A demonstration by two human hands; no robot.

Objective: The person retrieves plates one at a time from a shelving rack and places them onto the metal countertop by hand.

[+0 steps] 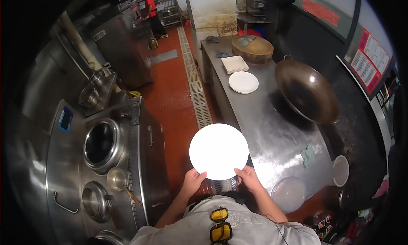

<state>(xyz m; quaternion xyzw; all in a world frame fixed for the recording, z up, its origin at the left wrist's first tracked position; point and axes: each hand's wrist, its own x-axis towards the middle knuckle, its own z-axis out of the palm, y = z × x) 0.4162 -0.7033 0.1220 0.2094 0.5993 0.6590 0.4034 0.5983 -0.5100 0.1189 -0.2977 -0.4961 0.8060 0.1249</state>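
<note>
- Holding the large white plate (219, 151) with both hands, you have it in front of your body, above the passage between the stove and the worktop (272, 132).
- Your left hand (194, 181) is clamped on the near rim of this plate, at its left part; the thumb lies on the upper face, and the other fingers are mostly hidden.
- Your right hand (248, 178) is clamped on the same near rim, at its right part, also with the thumb on top; the two hands are apart from each other.
- To the right of your right hand is the worktop, with a green cloth (307, 156) on it.
- Farther ahead of your right hand, a big wok (306, 92) stands tilted, its hollow side turned to you.
- Ahead of your right hand, well apart from it, there are a round white plate (243, 82), square white dishes (234, 64) just behind it, and then a thick round board (259, 53).
- To the left of your left hand is the stove (146, 172), where a ladle (117, 179) lies near a metal pot (94, 201).
- Below your hands, yellow-lens glasses (221, 232) hang on your light shirt (263, 228).
- Far ahead of your left hand, a person in a red top (151, 7) stands on the red floor (170, 89).
</note>
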